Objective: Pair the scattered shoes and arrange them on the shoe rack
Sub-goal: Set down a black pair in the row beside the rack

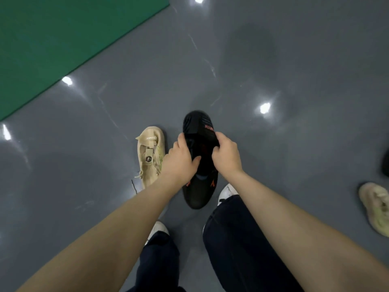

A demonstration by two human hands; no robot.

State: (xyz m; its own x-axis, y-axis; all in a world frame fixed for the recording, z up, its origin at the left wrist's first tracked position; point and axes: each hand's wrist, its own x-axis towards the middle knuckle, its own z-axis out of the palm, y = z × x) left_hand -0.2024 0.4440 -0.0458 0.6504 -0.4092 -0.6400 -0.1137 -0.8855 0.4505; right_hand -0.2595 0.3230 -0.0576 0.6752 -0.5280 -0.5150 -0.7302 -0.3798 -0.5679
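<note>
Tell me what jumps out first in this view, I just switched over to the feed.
Dead centre, both hands close on a black shoe with orange markings: the left hand and right hand each take a grip on its opening. Just left of it, a beige lace-up shoe lies on the glossy grey floor. Another pale shoe sits at the far right edge, and a green mat fills the top left corner.

We note a glossy grey floor [273, 60] showing bright light reflections. A green mat [52, 39] covers its far left corner. A beige shoe [149, 157] lies on the floor near the middle. A second pale shoe [375, 207] lies at the right edge, well apart from the first.
</note>
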